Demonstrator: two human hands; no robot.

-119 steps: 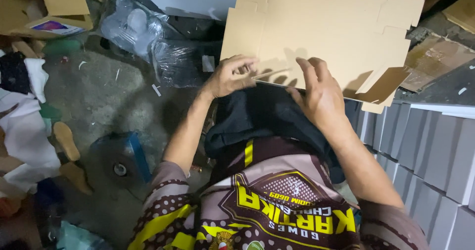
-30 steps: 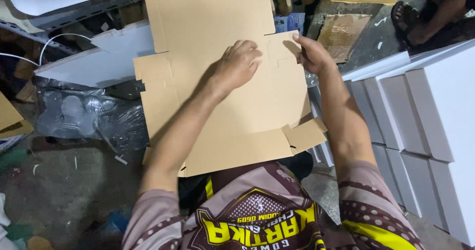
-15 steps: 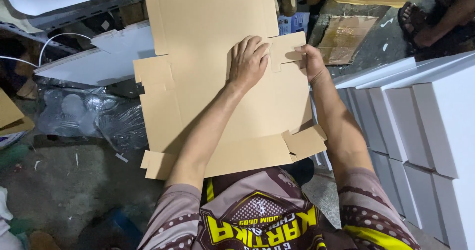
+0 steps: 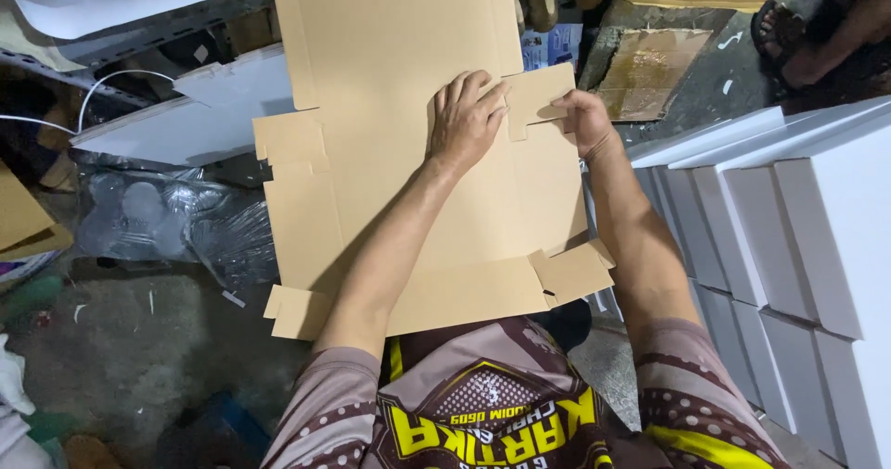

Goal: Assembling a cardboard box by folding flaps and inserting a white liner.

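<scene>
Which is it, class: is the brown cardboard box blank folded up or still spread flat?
Mostly spread flat. The cardboard blank lies open as one sheet under the left hand; the right hand grips a side flap.

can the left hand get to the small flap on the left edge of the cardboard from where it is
Probably yes. The left hand lies flat on the cardboard sheet, and nothing lies on the bare board between it and the left side flap.

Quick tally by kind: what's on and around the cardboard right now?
Flat brown cardboard box blank: 1
Person's own hands on it, left hand and right hand: 2
Clear plastic bag bundle: 1
Another person's sandalled foot: 1
White boxes stacked at right: count unclear
Total countable: 5
</scene>
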